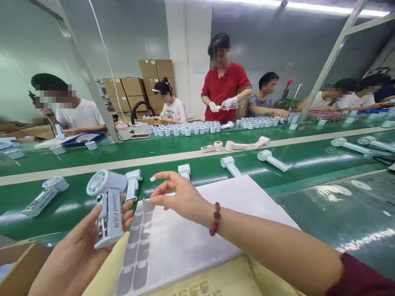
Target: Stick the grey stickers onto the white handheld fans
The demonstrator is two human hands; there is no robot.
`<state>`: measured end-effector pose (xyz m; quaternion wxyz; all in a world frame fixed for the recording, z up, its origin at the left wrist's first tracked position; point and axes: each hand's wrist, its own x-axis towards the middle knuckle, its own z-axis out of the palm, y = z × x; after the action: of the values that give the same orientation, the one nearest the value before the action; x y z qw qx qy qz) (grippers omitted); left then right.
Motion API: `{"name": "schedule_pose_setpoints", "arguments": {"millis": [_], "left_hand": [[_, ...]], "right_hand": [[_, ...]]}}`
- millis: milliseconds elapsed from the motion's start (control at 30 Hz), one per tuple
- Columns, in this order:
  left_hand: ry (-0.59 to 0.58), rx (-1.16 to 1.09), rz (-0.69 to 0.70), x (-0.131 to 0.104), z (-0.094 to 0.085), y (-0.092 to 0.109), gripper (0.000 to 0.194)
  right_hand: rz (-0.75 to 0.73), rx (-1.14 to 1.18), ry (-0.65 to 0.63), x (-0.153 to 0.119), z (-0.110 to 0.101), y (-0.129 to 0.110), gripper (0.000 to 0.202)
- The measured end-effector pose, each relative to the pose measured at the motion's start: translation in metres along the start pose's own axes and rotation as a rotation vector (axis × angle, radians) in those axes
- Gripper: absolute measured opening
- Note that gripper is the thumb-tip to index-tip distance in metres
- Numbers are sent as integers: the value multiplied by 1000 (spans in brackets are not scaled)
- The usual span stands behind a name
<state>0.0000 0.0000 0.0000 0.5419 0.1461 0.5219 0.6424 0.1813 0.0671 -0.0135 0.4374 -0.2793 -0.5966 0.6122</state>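
My left hand (78, 246) grips a white handheld fan (107, 205) marked "Speed FAN", held upright with its round head at the top. My right hand (177, 195) reaches across to the top left corner of a white sticker sheet (185, 238). Its thumb and finger pinch a small grey sticker (147, 202) at the sheet's edge. A column of grey stickers (135, 255) runs down the sheet's left side. The sheet lies on a yellow pad (216, 275) in front of me.
Several white fans (46, 195) lie on the green conveyor belt (308, 160) ahead. A cardboard box (12, 263) sits at lower left. Across the belt, rows of small white cups (185, 129) stand, and several people work, one standing in a red shirt (225, 88).
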Motion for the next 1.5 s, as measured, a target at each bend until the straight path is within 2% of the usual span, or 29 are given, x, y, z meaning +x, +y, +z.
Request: {"name": "schedule_pose_setpoints", "arguments": {"millis": [100,233,300,400,467,633,767,967,1300,1400,1500], "left_hand": [[58,-51,3,-26,-5,-27,35],[-5,-327,-131,-57,-1,-52,35],[-20,-452,-230,-70,6,-59,30],[78,-467,-289,-88,18,-66,26],[112,-434,-281,-96,24,-69,26],[71,-400,-242,-106,29,-75,23],[43,-421,-218,-108,27,-77,23],[64,-419,-193,-108,25,-79,19],[44,-435,-215,-108,21,-78,18],[68,-412,-203,-111,25,-78,18],[110,-393,-195,-115,29,-78,22]], "right_hand": [[-7,-7,-20,-52,2,-12,68],[-4,63,-20,-108,13,-16,62],[-39,135,-2,-126,20,-12,61],[-78,211,37,-140,30,-3,61],[-69,219,75,-145,34,3,61],[-67,169,137,-152,40,10,63],[-49,137,161,-153,42,9,61],[-36,141,161,-154,46,8,61],[-35,111,173,-153,48,5,58],[-100,46,196,-153,48,7,56],[-264,-106,228,-155,49,12,52]]}}
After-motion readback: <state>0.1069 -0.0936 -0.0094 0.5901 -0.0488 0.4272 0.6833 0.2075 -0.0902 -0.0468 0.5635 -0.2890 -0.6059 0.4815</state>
